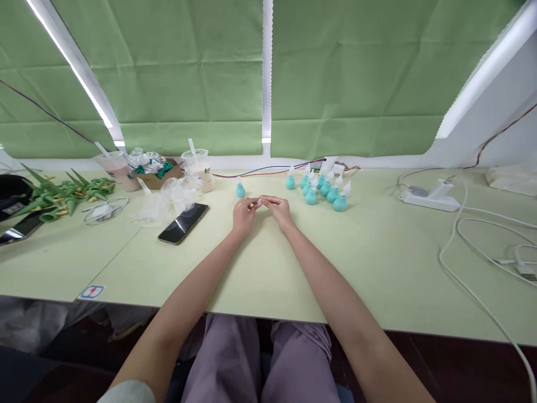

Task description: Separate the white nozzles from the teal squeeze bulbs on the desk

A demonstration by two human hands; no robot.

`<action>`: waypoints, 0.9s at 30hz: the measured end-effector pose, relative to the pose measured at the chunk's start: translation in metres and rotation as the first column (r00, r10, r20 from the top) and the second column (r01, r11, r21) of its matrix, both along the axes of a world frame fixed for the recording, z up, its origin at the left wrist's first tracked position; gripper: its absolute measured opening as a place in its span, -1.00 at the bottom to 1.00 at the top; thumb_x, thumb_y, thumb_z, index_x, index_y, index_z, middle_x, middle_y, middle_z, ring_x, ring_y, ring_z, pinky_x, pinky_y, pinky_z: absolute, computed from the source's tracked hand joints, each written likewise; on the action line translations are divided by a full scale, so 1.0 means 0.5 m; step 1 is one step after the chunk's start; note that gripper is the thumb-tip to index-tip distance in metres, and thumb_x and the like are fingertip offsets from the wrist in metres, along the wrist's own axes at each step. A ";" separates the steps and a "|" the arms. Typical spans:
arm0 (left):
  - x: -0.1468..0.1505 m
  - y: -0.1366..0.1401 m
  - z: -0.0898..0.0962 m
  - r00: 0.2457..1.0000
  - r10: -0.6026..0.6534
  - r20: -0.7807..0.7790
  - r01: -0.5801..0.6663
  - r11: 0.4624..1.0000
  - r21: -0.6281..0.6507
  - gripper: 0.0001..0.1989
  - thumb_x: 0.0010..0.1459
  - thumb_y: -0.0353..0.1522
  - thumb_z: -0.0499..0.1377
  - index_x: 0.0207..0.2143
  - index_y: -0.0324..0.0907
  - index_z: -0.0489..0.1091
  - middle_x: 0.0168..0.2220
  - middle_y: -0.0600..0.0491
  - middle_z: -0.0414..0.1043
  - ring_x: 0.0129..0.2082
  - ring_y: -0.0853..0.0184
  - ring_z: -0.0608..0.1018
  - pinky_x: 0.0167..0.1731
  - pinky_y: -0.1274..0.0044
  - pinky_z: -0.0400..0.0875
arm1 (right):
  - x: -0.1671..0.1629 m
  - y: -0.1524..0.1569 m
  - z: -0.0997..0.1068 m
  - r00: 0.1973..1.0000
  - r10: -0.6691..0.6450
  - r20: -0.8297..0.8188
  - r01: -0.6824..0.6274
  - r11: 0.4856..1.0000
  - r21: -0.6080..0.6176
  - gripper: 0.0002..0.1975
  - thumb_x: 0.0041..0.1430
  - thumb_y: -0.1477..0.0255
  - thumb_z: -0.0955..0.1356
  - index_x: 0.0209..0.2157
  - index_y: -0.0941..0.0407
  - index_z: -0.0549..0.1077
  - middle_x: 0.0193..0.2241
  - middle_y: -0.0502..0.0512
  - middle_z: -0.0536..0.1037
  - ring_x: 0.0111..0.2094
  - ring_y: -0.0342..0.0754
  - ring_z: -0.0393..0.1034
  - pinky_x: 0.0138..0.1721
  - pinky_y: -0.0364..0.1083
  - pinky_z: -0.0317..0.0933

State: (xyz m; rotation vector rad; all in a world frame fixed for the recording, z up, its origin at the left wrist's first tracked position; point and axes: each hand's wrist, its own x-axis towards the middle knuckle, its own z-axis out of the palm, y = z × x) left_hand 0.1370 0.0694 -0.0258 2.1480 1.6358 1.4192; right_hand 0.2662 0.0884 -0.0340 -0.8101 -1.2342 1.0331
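Observation:
My left hand (pixel 244 214) and my right hand (pixel 277 210) meet over the table, fingertips pinched together on a small white piece (pixel 259 202). Fingers cover most of that piece, so its exact kind does not show. Just beyond my left hand stands a small round teal bottle (pixel 240 190) with a short pale top. To the right of my right hand is a group of several similar teal bottles (pixel 311 195), upright, most with pointed whitish tips.
A black phone (pixel 183 223) lies left of my hands, beside crumpled clear plastic (pixel 170 198). Behind are a drink cup (pixel 199 168) and a cardboard box (pixel 161 177). Green plastic pieces (pixel 69 193) lie far left. A power strip (pixel 430 198) with loose white cables (pixel 455 246) occupies the right.

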 end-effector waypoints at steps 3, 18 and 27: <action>0.001 0.000 0.000 1.000 -0.015 0.013 0.015 1.000 -0.019 -0.82 0.14 -0.34 0.11 -0.27 -0.11 0.51 -0.40 0.08 0.49 -0.45 0.40 0.36 -0.34 0.53 0.26 | 0.002 -0.002 0.002 0.999 -0.041 0.004 0.041 0.999 -0.013 -0.77 -0.20 0.25 0.47 -0.48 0.09 0.58 -0.27 0.08 0.59 -0.15 0.01 0.44 -0.01 -0.05 0.23; 0.001 -0.011 0.013 0.993 -0.021 -0.113 0.016 0.999 -0.049 -0.80 0.14 -0.29 0.13 -0.28 -0.13 0.52 -0.47 0.08 0.45 -0.45 0.39 0.34 -0.38 0.53 0.20 | 0.012 -0.002 0.011 0.995 -0.042 -0.091 0.026 0.984 -0.174 -0.73 -0.41 0.29 0.52 -0.59 0.12 0.52 -0.47 0.06 0.60 -0.29 -0.02 0.46 -0.11 -0.04 0.25; 0.000 -0.012 0.005 0.997 -0.037 -0.068 0.035 0.999 -0.040 -0.82 0.13 -0.27 0.15 -0.30 -0.12 0.51 -0.43 0.09 0.47 -0.44 0.39 0.34 -0.37 0.53 0.23 | 0.010 -0.001 0.005 0.998 -0.048 -0.050 0.037 0.981 -0.188 -0.73 -0.36 0.25 0.49 -0.57 0.13 0.51 -0.46 0.07 0.59 -0.29 -0.03 0.45 -0.12 -0.06 0.24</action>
